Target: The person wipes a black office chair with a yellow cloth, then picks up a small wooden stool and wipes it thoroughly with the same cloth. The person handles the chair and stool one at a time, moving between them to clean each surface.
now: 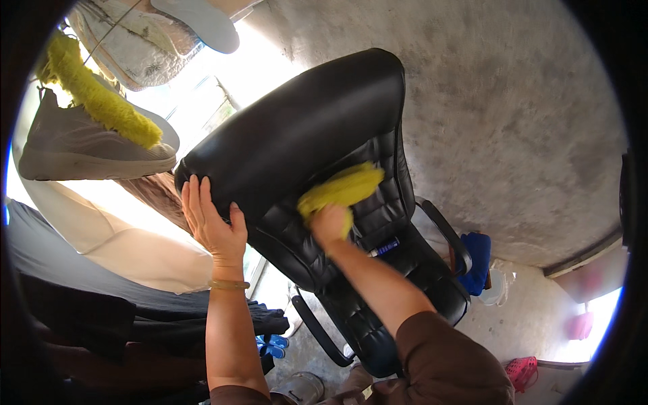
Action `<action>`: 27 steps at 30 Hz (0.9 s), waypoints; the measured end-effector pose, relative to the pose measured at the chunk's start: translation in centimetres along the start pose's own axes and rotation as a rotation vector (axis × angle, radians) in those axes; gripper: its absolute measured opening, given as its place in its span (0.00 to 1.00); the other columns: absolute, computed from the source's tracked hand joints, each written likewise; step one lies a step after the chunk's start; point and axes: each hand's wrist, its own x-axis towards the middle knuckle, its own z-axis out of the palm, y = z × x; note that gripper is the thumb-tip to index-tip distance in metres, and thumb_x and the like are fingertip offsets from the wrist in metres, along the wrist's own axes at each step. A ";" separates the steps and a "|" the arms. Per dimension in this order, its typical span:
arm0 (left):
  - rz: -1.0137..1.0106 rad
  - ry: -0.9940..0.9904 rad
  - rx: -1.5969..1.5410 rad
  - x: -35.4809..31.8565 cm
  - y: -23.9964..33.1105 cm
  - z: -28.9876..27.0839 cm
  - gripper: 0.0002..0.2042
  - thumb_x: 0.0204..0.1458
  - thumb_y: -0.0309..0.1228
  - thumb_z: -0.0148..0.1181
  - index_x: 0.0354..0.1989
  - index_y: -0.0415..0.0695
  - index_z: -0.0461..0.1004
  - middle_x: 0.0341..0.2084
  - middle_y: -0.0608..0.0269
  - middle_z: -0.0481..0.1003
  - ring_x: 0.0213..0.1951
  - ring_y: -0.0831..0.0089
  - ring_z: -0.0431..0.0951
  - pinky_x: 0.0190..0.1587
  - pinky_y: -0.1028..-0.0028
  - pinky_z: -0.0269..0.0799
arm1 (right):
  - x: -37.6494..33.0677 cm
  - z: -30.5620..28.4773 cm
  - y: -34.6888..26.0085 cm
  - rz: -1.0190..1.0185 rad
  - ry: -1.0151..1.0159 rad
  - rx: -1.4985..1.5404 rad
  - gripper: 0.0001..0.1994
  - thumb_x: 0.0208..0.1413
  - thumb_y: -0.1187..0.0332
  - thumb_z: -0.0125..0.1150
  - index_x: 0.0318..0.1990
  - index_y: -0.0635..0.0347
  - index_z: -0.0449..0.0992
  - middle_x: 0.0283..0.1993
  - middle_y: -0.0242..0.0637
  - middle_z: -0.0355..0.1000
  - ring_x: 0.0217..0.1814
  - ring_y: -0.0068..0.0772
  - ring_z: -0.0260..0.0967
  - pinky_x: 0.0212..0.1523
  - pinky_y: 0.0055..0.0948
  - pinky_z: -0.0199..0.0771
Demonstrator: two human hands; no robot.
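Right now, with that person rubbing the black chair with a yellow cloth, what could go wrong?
The office chair appears tipped and steadied only by the left hand on its backrest edge; if that grip slips, it might swing or fall. A small blue and white tube lies on the seat, and the right hand wiping with the yellow cloth could knock it off. A shoe hanging close by could get bumped.

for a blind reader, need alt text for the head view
A person's right hand presses a yellow cloth on a black office chair's backrest, the left hand on its edge. A shoe hangs at left.
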 end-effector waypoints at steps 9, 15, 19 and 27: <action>-0.005 -0.025 -0.048 -0.2 1.2 0.3 0.30 0.43 0.28 0.56 0.59 0.37 0.60 0.61 0.49 0.56 0.63 0.47 0.53 0.63 0.56 0.49 | -5.2 -4.5 3.5 -0.778 -0.060 0.401 0.18 0.46 0.72 0.52 0.48 0.54 0.72 0.53 0.43 0.68 0.52 0.47 0.66 0.51 0.40 0.66; -0.188 -0.006 -0.087 -7.1 3.3 -0.7 0.33 0.48 0.33 0.57 0.62 0.33 0.54 0.63 0.42 0.51 0.64 0.45 0.49 0.65 0.57 0.44 | 5.3 -10.2 11.6 -0.241 0.264 0.472 0.28 0.40 0.88 0.45 0.54 0.63 0.69 0.51 0.53 0.69 0.53 0.54 0.66 0.56 0.40 0.66; -0.383 -0.377 -0.101 -21.6 4.5 -0.8 0.36 0.47 0.34 0.59 0.63 0.33 0.51 0.64 0.43 0.49 0.65 0.48 0.49 0.64 0.59 0.43 | 9.6 -10.8 13.6 -0.015 0.318 0.530 0.39 0.39 0.88 0.52 0.64 0.58 0.52 0.68 0.53 0.45 0.67 0.58 0.46 0.64 0.40 0.53; -0.826 -0.885 -0.141 -39.6 8.6 -3.5 0.41 0.43 0.33 0.63 0.64 0.36 0.47 0.60 0.42 0.55 0.62 0.48 0.53 0.63 0.59 0.49 | -2.3 -0.4 6.1 -0.209 -0.172 -0.140 0.25 0.47 0.76 0.52 0.56 0.69 0.60 0.61 0.57 0.55 0.67 0.60 0.45 0.65 0.43 0.51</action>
